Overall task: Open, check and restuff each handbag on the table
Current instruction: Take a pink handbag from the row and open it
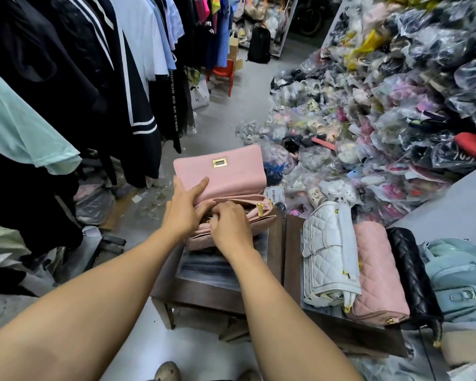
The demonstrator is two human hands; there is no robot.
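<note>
Obs: left hand (184,210) grips pink handbag (223,174) flap; right hand (232,229) buried inside, grasp unclear. Risk: bag sits at table (193,295) 12 o'clock edge, so a shove could topple it.

Even bright light, warped blurry edges

Open handbag (226,185) sits mid-frame on a small table (193,295) — row of handbags (374,270) lower right, hanging clothes (94,64) upper left, bagged pile (396,111) upper right.

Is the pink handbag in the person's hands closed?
No, the left hand holds its flap up while the right hand reaches inside.
</note>
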